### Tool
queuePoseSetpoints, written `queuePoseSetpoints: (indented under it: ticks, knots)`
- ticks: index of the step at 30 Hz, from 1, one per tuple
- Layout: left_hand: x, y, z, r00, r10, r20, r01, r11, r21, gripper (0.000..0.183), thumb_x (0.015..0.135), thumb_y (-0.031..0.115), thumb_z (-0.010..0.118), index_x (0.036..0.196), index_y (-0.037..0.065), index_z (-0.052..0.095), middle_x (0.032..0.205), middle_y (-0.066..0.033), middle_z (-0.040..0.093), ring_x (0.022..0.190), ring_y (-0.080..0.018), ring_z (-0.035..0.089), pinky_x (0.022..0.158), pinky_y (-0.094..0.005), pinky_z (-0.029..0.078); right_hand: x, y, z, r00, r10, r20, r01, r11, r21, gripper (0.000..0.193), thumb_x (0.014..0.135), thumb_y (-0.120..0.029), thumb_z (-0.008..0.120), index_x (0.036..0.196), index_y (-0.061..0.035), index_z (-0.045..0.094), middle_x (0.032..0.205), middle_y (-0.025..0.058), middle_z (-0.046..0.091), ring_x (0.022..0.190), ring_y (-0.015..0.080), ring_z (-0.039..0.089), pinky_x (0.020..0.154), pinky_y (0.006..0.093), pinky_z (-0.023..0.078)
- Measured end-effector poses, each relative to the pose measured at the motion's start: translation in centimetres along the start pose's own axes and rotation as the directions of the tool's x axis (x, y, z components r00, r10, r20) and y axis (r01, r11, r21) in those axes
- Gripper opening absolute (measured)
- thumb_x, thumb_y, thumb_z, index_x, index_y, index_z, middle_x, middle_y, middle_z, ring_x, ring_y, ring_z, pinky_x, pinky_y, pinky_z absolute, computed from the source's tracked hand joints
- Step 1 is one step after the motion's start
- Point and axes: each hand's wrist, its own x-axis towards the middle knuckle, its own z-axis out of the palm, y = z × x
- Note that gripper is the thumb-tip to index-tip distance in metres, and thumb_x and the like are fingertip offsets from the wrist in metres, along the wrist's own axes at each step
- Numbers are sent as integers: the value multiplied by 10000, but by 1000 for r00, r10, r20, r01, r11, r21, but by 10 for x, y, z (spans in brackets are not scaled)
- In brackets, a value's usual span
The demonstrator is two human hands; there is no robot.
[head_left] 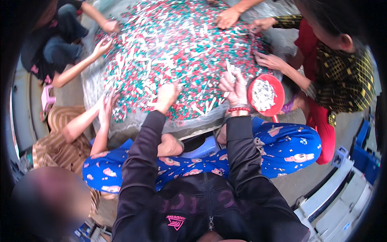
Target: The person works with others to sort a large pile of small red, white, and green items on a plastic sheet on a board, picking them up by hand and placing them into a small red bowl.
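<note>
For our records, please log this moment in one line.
left hand: at small red, green, white pieces; right hand: holding slender white strip; round red plastic bowl: beside right hand

One red dipper (pixel 279 85) and one pink stool (pixel 48 98) show.

The pieces (pixel 177 60) are red, green and white, the bowl (pixel 279 94) red.

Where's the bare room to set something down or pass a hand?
Floor between the blue trousers and grey items looks free. A narrow strip of plastic sheet lies bare between the sleeves. Crowded: the pile, with the left hand, right hand and co-workers' hands; the red bowl.
</note>
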Motion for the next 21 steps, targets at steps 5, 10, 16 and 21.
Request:
queuePoseSetpoints:
  ticks: [5,10,16,21]
  knots:
    - [35,1,-62,987,-53,155,67,994,-86,466,759,504,566,855,52,622,692,-170,600,704,-321,600,642,-420,462,3,18,-3,998,61,-9,-61,997,36,285,881,-341,470,953,-71,524,629,48,513,463,163,475,373,256,383]
    - [61,0,-71,987,159,25,-158,928,336,209,818,250,498,828,56,574,742,-172,595,655,-351,595,575,-421,488,5,52,-42,952,83,-295,-111,991,-80,224,912,-208,426,1037,-35,497,834,133,607,759,255,619,703,376,535]
    - [96,57,-97,998,36,52,-52,936,349,266,805,228,503,1001,48,523,769,-181,609,726,-342,609,620,-452,476,-2,76,-38,984,133,-120,-90,945,313,312,895,-340,440,1115,-119,433,1067,187,530,978,382,527,839,572,418]
    - [80,120,-82,884,464,58,-465,886,3,498,703,261,641,1113,34,473,817,-181,609,796,-347,599,674,-429,477,-5,45,-4,994,-35,-101,59,968,245,440,889,-437,402,1175,-103,419,1101,134,533,992,289,542,806,528,453]
